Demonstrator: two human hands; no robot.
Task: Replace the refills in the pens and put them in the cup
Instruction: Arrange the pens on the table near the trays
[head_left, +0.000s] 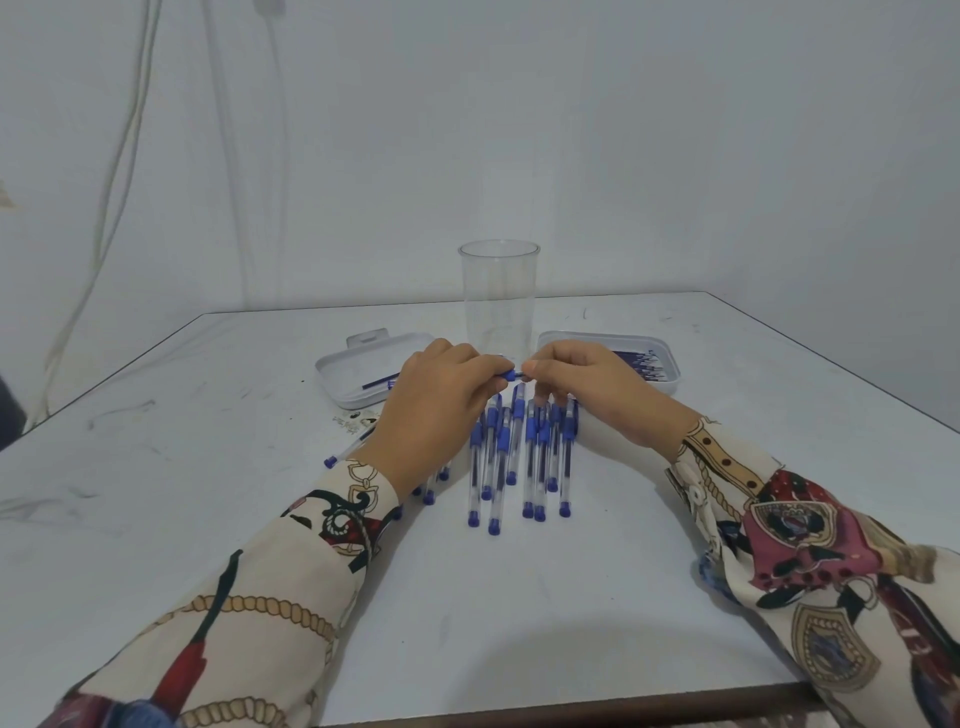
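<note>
Both hands meet above a row of several clear pens with blue caps and grips (519, 457) lying on the white table. My left hand (436, 410) and my right hand (587, 384) each pinch an end of one blue-tipped pen (511, 374), held level between them. Most of that pen is hidden by my fingers. A tall clear plastic cup (498, 296) stands upright just behind the hands, with nothing inside it. One more pen (347, 451) lies apart to the left of my left wrist.
A shallow white tray (337, 374) holding a single refill sits at the left behind my left hand. A second white tray (660, 364) with several blue refills sits at the right. Small scraps (356, 420) lie near the left tray. The table's front edge (571, 706) is close to me.
</note>
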